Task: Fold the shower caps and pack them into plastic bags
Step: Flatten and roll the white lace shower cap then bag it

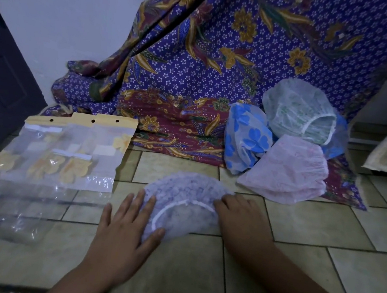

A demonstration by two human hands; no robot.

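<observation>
While both palms lie flat and spread, gripping nothing, left hand (125,226) and right hand (240,216) press the lilac shower cap (181,194) onto the tiled floor (312,226); flimsy, light and slippery, it seems best pinched at its white elastic rim (174,207).

Tiled floor (312,226) where I work.
On it: plastic bags (63,154), my lilac shower cap (180,198), batik cloth (178,124).

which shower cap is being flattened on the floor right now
The pale lilac shower cap, lying on the tiles under the left hand and right hand. The other caps sit untouched in a pile behind.
</observation>
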